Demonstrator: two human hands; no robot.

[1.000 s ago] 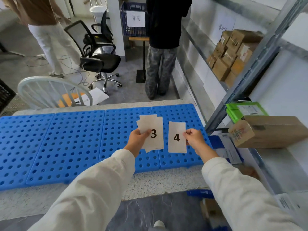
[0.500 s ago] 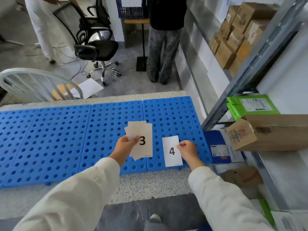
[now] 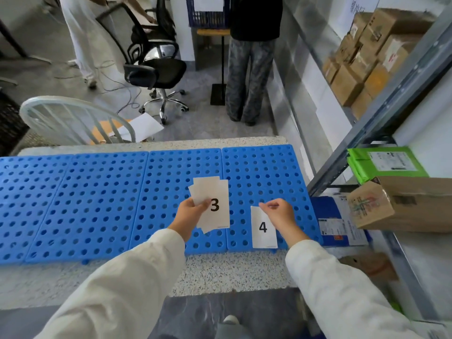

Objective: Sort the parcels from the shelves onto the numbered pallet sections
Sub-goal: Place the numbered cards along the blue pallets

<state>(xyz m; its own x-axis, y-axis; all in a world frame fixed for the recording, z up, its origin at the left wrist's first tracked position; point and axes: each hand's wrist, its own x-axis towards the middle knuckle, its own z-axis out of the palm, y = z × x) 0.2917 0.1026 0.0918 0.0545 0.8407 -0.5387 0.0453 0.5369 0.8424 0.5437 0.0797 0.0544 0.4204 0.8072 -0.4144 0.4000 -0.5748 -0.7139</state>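
Note:
A blue perforated pallet [image 3: 97, 204] of several joined sections lies on a speckled ledge in front of me. My left hand [image 3: 189, 212] holds a small fan of white number cards [image 3: 215, 199] above it, with "3" on top. The "4" card [image 3: 263, 228] lies at the front edge of the rightmost section, and my right hand [image 3: 281, 216] pinches its top edge. On the shelf at the right sit a green parcel [image 3: 386, 162] and a brown carton [image 3: 411, 204]. A blue parcel [image 3: 335, 223] lies below them.
A grey metal shelf post [image 3: 391, 94] slants up at the right. Several brown cartons [image 3: 367, 57] are stacked behind it. A person in dark clothes [image 3: 249, 69] stands beyond the pallet. A black office chair [image 3: 156, 69] and a white chair [image 3: 73, 118] stand behind it.
My right hand has lowered the "4" card from mid-air onto the front edge of the rightmost pallet section. My left hand stays over the pallet with its cards.

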